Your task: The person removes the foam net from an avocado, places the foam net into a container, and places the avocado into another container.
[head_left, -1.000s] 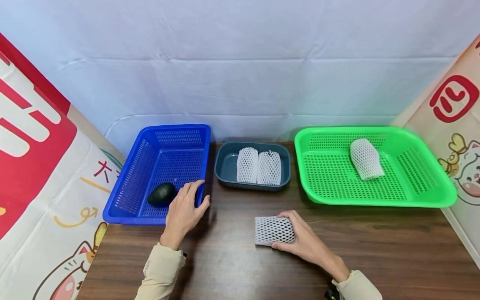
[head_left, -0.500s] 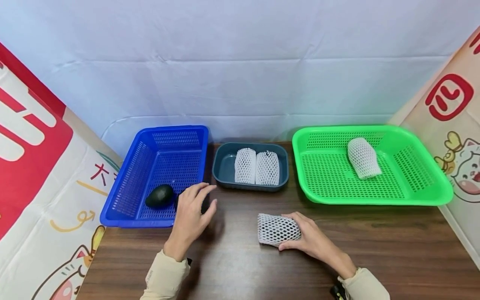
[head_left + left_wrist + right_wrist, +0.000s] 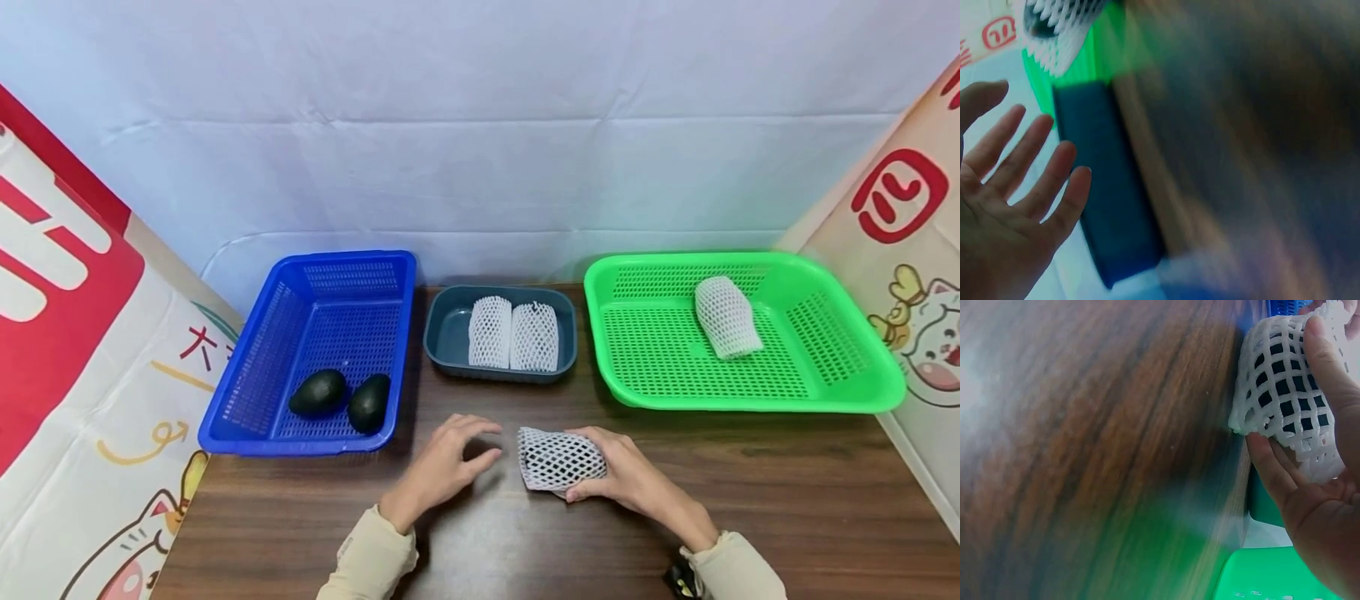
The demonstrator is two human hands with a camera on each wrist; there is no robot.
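Note:
My right hand (image 3: 637, 479) grips a white foam net sleeve (image 3: 555, 458) just above the table. Something dark shows through the mesh (image 3: 1282, 378) in the right wrist view; its kind cannot be told there. Left of the sleeve's end is my left hand (image 3: 442, 462), its fingers apart and holding nothing. Its bare palm (image 3: 1004, 219) shows in the left wrist view. Two dark avocados (image 3: 318, 392) lie in the near part of the blue basket (image 3: 300, 446).
Two white foam net sleeves (image 3: 491, 332) lie side by side in a dark teal tray (image 3: 444, 333) at the back middle. A green basket (image 3: 750, 402) at the right contains one sleeve-wrapped item (image 3: 726, 317). Behind the wooden table (image 3: 480, 542) hangs a pale cloth (image 3: 480, 167).
My left hand has moved right and nearer from over the blue basket's edge towards the sleeve, uncovering the second avocado. The right hand has shifted slightly right, still gripping the sleeve.

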